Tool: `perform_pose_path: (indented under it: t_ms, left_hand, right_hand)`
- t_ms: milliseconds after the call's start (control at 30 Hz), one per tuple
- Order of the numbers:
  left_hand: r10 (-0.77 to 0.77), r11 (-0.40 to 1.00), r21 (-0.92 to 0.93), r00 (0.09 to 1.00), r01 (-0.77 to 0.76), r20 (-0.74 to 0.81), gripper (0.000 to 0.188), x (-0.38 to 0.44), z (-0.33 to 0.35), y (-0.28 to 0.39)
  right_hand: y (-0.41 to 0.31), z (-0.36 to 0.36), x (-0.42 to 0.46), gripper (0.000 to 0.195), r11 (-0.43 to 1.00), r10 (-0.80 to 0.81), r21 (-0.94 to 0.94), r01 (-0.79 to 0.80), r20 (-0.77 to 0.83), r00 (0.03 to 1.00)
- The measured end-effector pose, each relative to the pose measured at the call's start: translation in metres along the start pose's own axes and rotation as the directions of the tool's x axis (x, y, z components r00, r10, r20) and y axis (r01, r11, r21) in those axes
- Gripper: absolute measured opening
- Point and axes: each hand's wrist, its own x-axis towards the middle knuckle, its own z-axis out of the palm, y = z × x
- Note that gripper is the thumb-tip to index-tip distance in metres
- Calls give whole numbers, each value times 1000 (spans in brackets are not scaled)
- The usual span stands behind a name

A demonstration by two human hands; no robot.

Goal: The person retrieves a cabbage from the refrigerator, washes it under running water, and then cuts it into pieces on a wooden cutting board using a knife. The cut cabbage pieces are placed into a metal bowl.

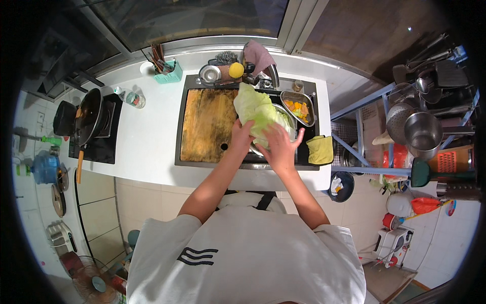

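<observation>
Pale green lettuce or cabbage leaves (254, 106) are raised over the sink, partly covering a round metal bowl (290, 116) with more greens in it. My left hand (242, 133) grips the lower left edge of the leaves, close to the wooden cutting board (207, 125). On their lower right side lies my right hand (280, 142), its fingers on the leaves and its thumb side partly hidden. Behind the bowl to the right, an oval metal dish (298, 108) holds orange and green scraps.
A yellow-green cloth (320, 150) hangs at the sink's right edge. Behind the board are a lemon-yellow round object (236, 70), a steel strainer (210, 74) and the faucet (273, 76). A plastic bottle (131, 97) lies left, near a wok (89, 117) on the stove.
</observation>
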Motion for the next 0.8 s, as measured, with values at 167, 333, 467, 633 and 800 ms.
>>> perform_pose_path:
  t_ms: [167, 333, 467, 633, 800]
  left_hand:
    - [-88, 978, -171, 982, 117, 169, 45, 10, -34, 7]
    - [-80, 986, -130, 980, 105, 184, 44, 4, -42, 4]
    - [-134, 976, -135, 957, 173, 256, 44, 11, -78, -3]
    - [-223, 973, -69, 972, 218, -68, 44, 0, -107, 15]
    - [-121, 993, -30, 934, 118, -335, 37, 6, -161, 28]
  right_hand:
    - [22, 35, -24, 67, 724, 497, 599, -343, -108, 861]
    - [28, 42, -20, 59, -597, 325, 659, -458, 721, 612]
    - [42, 61, -20, 47, -651, 169, 543, -530, 785, 596]
    - [21, 96, -23, 46, -381, 216, 663, -645, 742, 635]
    - [-9, 134, -9, 59, -341, 74, 595, -728, 789, 610]
